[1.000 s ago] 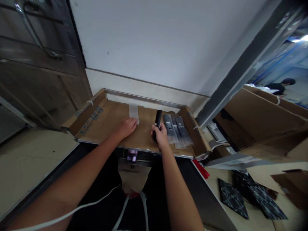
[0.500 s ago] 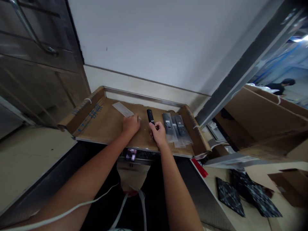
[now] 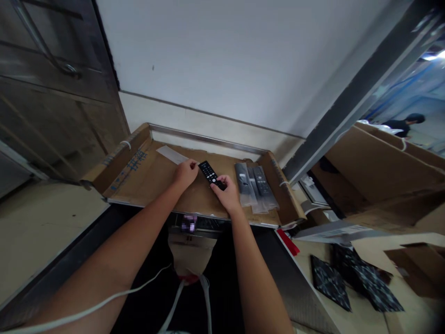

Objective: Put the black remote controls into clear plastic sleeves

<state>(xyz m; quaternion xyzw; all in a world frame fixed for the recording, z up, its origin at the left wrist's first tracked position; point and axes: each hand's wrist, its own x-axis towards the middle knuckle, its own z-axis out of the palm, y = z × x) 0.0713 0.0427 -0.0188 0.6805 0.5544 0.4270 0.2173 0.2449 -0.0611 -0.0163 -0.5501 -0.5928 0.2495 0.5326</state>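
Observation:
My right hand (image 3: 226, 192) is closed on the lower end of a black remote control (image 3: 208, 172), whose button side faces up and whose top points up and to the left. A clear plastic sleeve (image 3: 170, 154) extends to the upper left from my left hand (image 3: 187, 172), which has its fingers pinched on the near end. Beside my right hand, several remotes in plastic sleeves (image 3: 255, 185) lie together on the cardboard-lined tray (image 3: 156, 185).
Cardboard walls (image 3: 281, 188) edge the tray. A large cardboard box (image 3: 385, 171) stands to the right, with dark patterned pieces (image 3: 330, 280) on the floor below it. A white cable (image 3: 114, 297) crosses my left arm. Another person (image 3: 405, 124) is far off at right.
The remote has swung to the left in my right hand and now shows its buttons more fully. My left hand and the plastic sleeve have shifted slightly up and left.

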